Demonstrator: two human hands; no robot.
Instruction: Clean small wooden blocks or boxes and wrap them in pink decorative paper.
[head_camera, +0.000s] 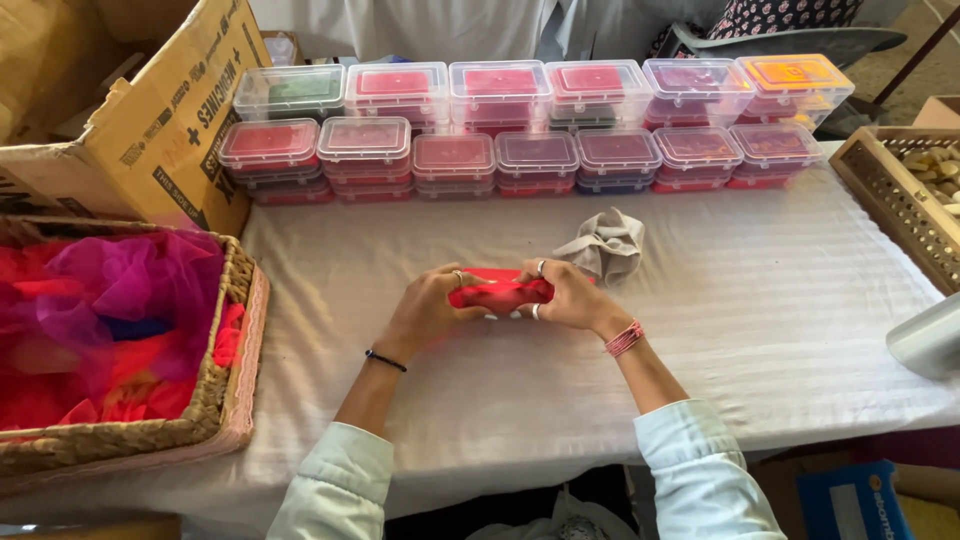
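**Both hands closed on a red bundle at mid-table**

A wide table under a white cloth (760, 330) fills the view, and along its far edge runs a double row of clear lidded boxes (530, 120), most showing red or pink contents. On the person's left sits a wicker basket (215, 400) heaped with pink, purple and red sheer fabric, a cardboard carton (170, 130) behind it. A slatted wooden tray (885, 195) stands at the far right.

Down to the centre now: a crumpled grey cloth (605, 245) lies just beyond the hands. The left hand (425, 310) and right hand (575, 297) meet over a small red fabric piece (500, 292), fingers curled tight on either end, thumbs on top. It sits low over the cloth, near the table's middle; whether a box lies beneath it cannot be told.

Judging from the grip, even pressure from both sides looks like the key here: keep the fabric's edges gathered in, thumbs pressing flat, so nothing spills out of the fold. The thin material would likely spring open if either hand eased off unevenly.
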